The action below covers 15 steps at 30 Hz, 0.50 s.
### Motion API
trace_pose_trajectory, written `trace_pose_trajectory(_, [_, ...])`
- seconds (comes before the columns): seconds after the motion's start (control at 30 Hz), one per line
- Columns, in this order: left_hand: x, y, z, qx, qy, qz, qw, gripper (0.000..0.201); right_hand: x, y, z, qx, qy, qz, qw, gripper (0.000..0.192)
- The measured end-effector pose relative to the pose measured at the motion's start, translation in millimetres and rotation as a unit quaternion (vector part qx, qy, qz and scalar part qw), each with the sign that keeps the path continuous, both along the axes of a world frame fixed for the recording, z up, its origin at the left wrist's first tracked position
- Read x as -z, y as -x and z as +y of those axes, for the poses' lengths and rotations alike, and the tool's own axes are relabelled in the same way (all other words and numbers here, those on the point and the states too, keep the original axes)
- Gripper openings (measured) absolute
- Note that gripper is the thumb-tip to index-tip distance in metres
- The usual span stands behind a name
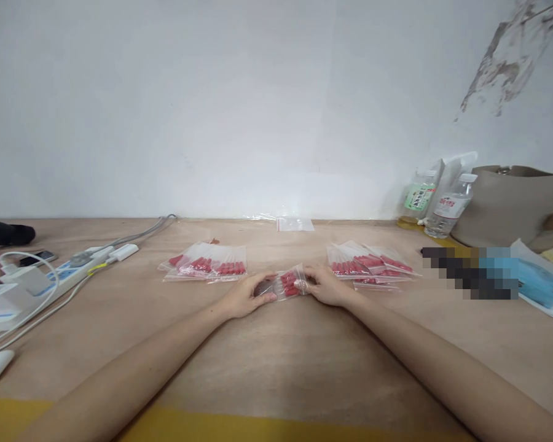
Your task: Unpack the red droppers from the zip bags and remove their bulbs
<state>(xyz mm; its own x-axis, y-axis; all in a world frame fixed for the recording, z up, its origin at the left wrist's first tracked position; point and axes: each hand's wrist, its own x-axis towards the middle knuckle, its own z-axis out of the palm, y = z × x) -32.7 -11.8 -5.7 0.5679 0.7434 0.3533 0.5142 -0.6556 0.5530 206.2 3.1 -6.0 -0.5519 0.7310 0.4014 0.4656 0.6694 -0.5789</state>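
Centre of the table (276,362), a small clear bag (289,284) with red pieces inside lies flat, pinched at both ends: left hand (246,296) grips its left end with curled fingers, right hand (325,285) clamps the right end. Just left, a pile of filled bags (207,263), red pieces in each. Just right, another pile (371,263). Near the wall, an empty clear bag (295,224). Far right, two bottles (435,202) beside a beige bag (511,205). A power strip (80,267) sits left.
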Motion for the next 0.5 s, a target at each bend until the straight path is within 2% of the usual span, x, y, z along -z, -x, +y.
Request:
trace_pose_trajectory(0.13, [1.6,2,3,0.004,0.003,-0.016,1.000,0.048,4.7,6,4,-0.053,0.136,0.095,0.985,0.030])
trace_pose_trajectory(0.23, [1.5,2,4,0.003,-0.005,-0.017,1.000,0.048,8.9,8,6,-0.042,0.206,0.133,0.969,0.032])
trace_pose_trajectory(0.5, [1.1,1,2,0.000,-0.009,-0.011,1.000,0.045,9.9,9,4,0.010,0.199,0.126,0.972,0.029])
